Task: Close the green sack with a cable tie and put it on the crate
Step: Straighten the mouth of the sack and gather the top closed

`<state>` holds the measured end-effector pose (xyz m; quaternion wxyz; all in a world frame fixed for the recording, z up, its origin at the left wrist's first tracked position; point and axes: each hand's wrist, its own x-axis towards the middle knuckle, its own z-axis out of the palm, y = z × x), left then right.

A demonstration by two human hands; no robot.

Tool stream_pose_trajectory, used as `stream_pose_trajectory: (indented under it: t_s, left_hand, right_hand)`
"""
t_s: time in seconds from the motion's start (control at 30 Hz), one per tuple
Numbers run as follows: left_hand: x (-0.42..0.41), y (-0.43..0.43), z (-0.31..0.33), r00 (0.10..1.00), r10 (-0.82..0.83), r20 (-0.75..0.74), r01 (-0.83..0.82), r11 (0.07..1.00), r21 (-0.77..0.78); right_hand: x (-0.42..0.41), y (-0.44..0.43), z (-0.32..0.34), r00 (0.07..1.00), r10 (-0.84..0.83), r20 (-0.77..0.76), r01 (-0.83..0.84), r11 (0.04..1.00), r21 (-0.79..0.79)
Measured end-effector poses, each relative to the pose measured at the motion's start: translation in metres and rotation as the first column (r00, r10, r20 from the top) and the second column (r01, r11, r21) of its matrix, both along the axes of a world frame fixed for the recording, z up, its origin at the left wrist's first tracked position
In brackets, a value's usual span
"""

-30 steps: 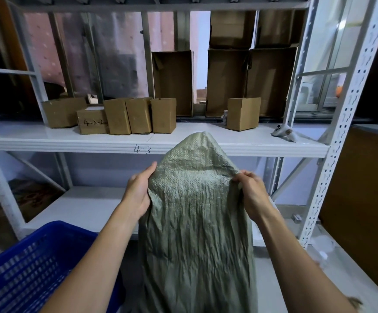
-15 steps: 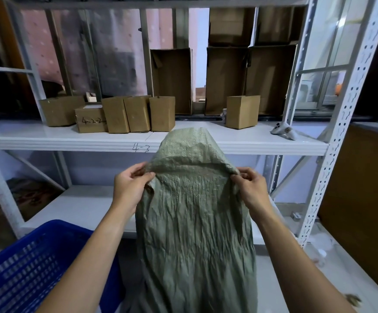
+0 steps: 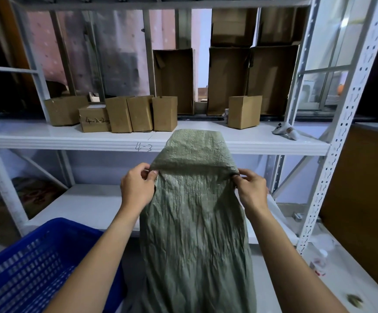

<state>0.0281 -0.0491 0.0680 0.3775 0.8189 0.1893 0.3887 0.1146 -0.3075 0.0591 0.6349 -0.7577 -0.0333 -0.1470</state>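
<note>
Small cardboard boxes (image 3: 139,114) and a white handheld device (image 3: 285,131) sit on a white metal shelf (image 3: 48,141) marked 4-3.

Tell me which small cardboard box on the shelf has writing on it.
The low box, second from the left, with handwritten numbers starting 4-2 on its front; the other small boxes show plain brown faces.

The left forearm (image 3: 97,256) and right forearm (image 3: 289,256) are bare throughout, the left grip (image 3: 136,188) showing a short, plain thumbnail.
</note>
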Motion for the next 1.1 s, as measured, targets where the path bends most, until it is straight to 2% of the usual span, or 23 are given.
stream_pose_trajectory:
  t_s: [0.03,0.1,0.17,0.27,0.37,0.43,0.6,0.7,0.8,0.87,0.93,1.03,1.1]
  left_hand:
    - [0.002,0.001,-0.001,0.998,-0.066,0.016,0.068,0.987,-0.143]
    - [0.004,0.001,-0.003,0.984,-0.164,0.067,0.177,0.893,-0.413]
    - [0.006,-0.002,-0.005,0.978,-0.193,0.085,0.206,0.797,-0.568]
    - [0.009,-0.007,-0.005,0.970,-0.211,0.119,0.229,0.643,-0.730]
    - [0.011,-0.007,-0.005,0.950,-0.260,0.172,0.284,0.492,-0.823]
    - [0.010,-0.008,-0.005,0.940,-0.289,0.184,0.302,0.445,-0.843]
    - [0.008,-0.011,-0.009,0.953,-0.267,0.142,0.267,0.522,-0.810]
    - [0.011,-0.014,-0.018,0.959,-0.250,0.134,0.250,0.517,-0.819]
    - [0.007,-0.024,-0.018,0.939,-0.296,0.173,0.305,0.493,-0.815]
    - [0.003,-0.026,-0.016,0.892,-0.408,0.193,0.395,0.500,-0.771]
    - [0.002,-0.026,-0.015,0.874,-0.450,0.183,0.434,0.556,-0.708]
    - [0.002,-0.024,-0.015,0.899,-0.396,0.184,0.407,0.608,-0.682]
    - [0.000,-0.024,-0.015,0.920,-0.358,0.161,0.377,0.687,-0.621]
  right_hand:
    - [0.001,-0.001,0.000,0.998,0.035,-0.045,-0.032,0.997,0.070]
    - [0.004,-0.002,0.001,0.988,0.086,-0.129,-0.056,0.974,0.220]
    - [0.006,-0.001,0.000,0.969,0.158,-0.188,-0.100,0.953,0.284]
    - [0.002,0.001,-0.004,0.938,0.259,-0.232,-0.176,0.928,0.328]
    - [0.000,0.000,-0.004,0.876,0.417,-0.243,-0.269,0.840,0.472]
    - [0.000,-0.002,-0.005,0.837,0.492,-0.239,-0.311,0.787,0.534]
    - [-0.001,-0.004,-0.008,0.797,0.570,-0.202,-0.336,0.695,0.636]
    - [-0.005,-0.001,-0.004,0.789,0.599,-0.136,-0.383,0.653,0.653]
    - [-0.006,0.005,-0.003,0.845,0.518,-0.133,-0.386,0.763,0.518]
    - [-0.005,0.008,-0.004,0.876,0.457,-0.154,-0.352,0.824,0.444]
    - [-0.007,0.009,-0.003,0.896,0.409,-0.176,-0.317,0.863,0.394]
    - [-0.011,0.008,-0.003,0.924,0.349,-0.157,-0.303,0.918,0.257]
    - [-0.011,0.008,-0.005,0.947,0.302,-0.107,-0.283,0.945,0.167]
